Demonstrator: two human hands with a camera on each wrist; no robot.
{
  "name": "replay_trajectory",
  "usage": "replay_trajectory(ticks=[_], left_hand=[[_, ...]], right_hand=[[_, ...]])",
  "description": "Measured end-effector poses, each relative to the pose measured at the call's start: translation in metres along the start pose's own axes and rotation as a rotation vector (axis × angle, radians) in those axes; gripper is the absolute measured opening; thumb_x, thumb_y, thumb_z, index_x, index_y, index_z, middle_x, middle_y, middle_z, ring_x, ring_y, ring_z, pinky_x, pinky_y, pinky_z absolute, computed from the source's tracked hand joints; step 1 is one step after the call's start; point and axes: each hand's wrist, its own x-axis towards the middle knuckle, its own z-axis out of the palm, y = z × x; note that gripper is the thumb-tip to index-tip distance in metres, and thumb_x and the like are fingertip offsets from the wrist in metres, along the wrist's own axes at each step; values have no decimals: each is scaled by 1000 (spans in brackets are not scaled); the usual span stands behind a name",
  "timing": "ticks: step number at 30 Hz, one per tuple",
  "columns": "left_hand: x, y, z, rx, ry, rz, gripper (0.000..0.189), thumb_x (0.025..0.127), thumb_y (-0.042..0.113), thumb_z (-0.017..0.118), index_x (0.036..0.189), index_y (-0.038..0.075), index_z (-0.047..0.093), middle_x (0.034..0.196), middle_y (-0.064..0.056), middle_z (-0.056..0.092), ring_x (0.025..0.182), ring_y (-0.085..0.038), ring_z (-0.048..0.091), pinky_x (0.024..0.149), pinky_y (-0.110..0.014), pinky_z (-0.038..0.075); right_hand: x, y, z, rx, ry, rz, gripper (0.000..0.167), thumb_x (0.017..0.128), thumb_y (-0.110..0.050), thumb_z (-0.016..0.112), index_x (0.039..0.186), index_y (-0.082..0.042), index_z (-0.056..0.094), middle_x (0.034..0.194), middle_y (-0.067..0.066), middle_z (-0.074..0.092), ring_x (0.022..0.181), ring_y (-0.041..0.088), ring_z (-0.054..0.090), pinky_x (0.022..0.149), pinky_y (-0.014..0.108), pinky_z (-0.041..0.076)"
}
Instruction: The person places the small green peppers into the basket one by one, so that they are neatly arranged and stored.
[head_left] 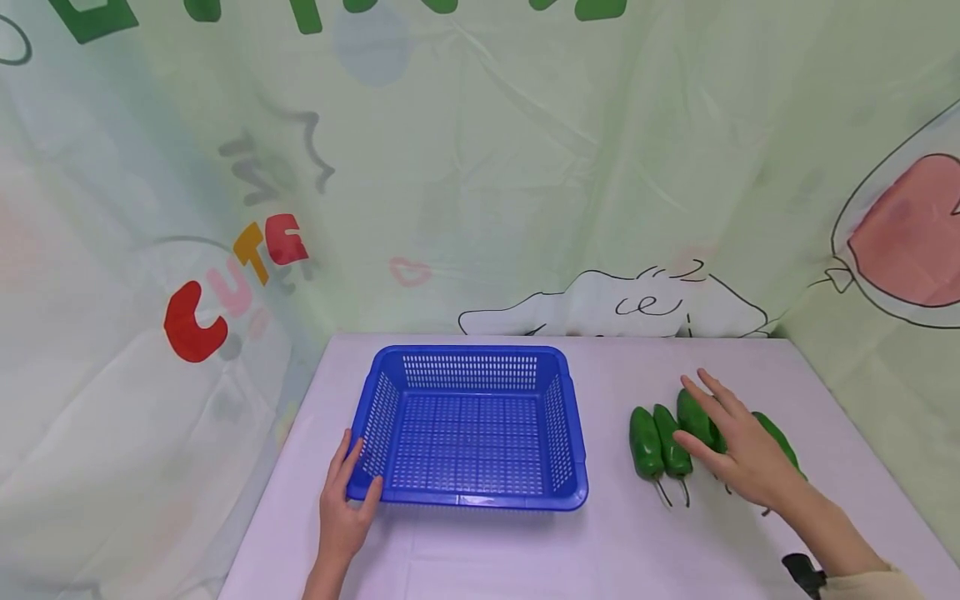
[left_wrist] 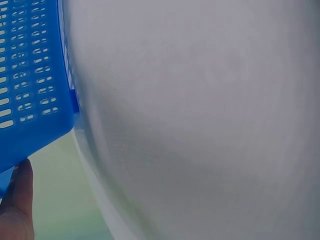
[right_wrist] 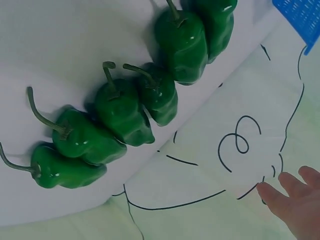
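A blue plastic basket (head_left: 487, 501) with slotted walls stands on the white table, nothing inside it. My left hand (head_left: 347, 512) holds its near left corner, thumb at the front rim and fingers along the left side. In the left wrist view a finger (left_wrist: 21, 187) meets the basket's edge (left_wrist: 37, 137). Several glossy green peppers (head_left: 647, 443) with thin stems lie side by side to the right of the basket. Above them is my right hand (head_left: 742, 450), fingers spread and holding nothing, hiding some peppers in the head view. The right wrist view shows the row of peppers (right_wrist: 122, 112) fully.
The white tabletop (head_left: 510, 554) runs back to a pale green cloth (head_left: 525, 183) with printed drawings and letters. More cloth hangs at the left and right sides. A black strap (head_left: 804, 573) sits by my right wrist, next to a beige sleeve (head_left: 870, 583).
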Motion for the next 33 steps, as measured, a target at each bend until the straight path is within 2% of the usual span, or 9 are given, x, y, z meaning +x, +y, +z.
replay_trajectory(ticks=[4, 6, 8, 9, 11, 13, 19, 24, 33], left_hand=[[0, -1, 0, -4, 2, 10, 65, 79, -4, 73, 140, -2, 52, 152, -20, 39, 142, -30, 34, 112, -11, 22], [0, -1, 0, -4, 5, 15, 65, 79, -5, 73, 140, -2, 52, 152, -21, 40, 142, -30, 34, 112, -11, 22], [0, -1, -1, -3, 7, 17, 64, 79, -5, 73, 139, -2, 52, 152, -21, 40, 142, -28, 34, 112, -11, 21], [-1, -1, -1, -3, 9, 19, 64, 79, -4, 72, 139, -2, 52, 152, -21, 40, 143, -27, 34, 112, -11, 21], [-1, -1, -1, -5, 9, 20, 64, 79, -4, 72, 139, -2, 52, 152, -21, 40, 144, -23, 33, 112, -11, 21], [-1, -1, 0, -5, 10, 21, 64, 79, -4, 72, 139, -2, 52, 152, -20, 40, 144, -22, 33, 112, -11, 21], [0, 0, 1, -4, 2, 10, 64, 79, -4, 72, 140, -1, 52, 153, -19, 39, 142, -31, 34, 112, -11, 21], [0, -1, 2, -5, 10, 31, 64, 79, -5, 72, 139, -2, 52, 152, -19, 40, 139, -38, 35, 113, -12, 22], [0, -3, 2, -6, 22, 46, 63, 79, -6, 71, 139, -2, 52, 152, -19, 40, 141, -31, 36, 112, -12, 24]], right_hand=[[-1, 8, 0, 88, -15, 61, 72, 94, -22, 62, 157, -12, 27, 158, 25, 22, 132, 59, 31, 86, 80, 31], [-1, 12, 0, 155, -8, 78, 68, 97, -19, 58, 156, -10, 26, 157, 28, 21, 138, 54, 26, 99, 76, 27], [-2, 16, 0, 209, 7, 96, 64, 99, -17, 54, 156, -10, 26, 157, 28, 23, 148, 32, 21, 115, 51, 27], [-2, 19, 0, 239, 17, 105, 63, 100, -16, 52, 156, -9, 26, 157, 28, 24, 148, 18, 20, 117, 34, 26], [-3, 24, -1, 289, 38, 127, 59, 102, -14, 49, 156, -9, 26, 157, 24, 26, 140, -7, 21, 104, 7, 23], [-5, 31, -2, 323, 52, 162, 58, 103, -14, 48, 157, -10, 26, 159, 14, 28, 125, -23, 25, 89, -3, 24], [-11, 50, -6, 399, 52, 258, 62, 102, -17, 54, 157, -19, 27, 154, -17, 34, 117, -24, 37, 83, -2, 35], [-16, 60, -6, 474, 42, 254, 61, 100, -12, 56, 156, -18, 31, 142, -23, 44, 115, -21, 44, 81, 3, 43], [-16, 69, -9, 561, 37, 257, 59, 101, -8, 52, 156, -16, 30, 126, -33, 46, 106, -18, 53, 76, 11, 52]])
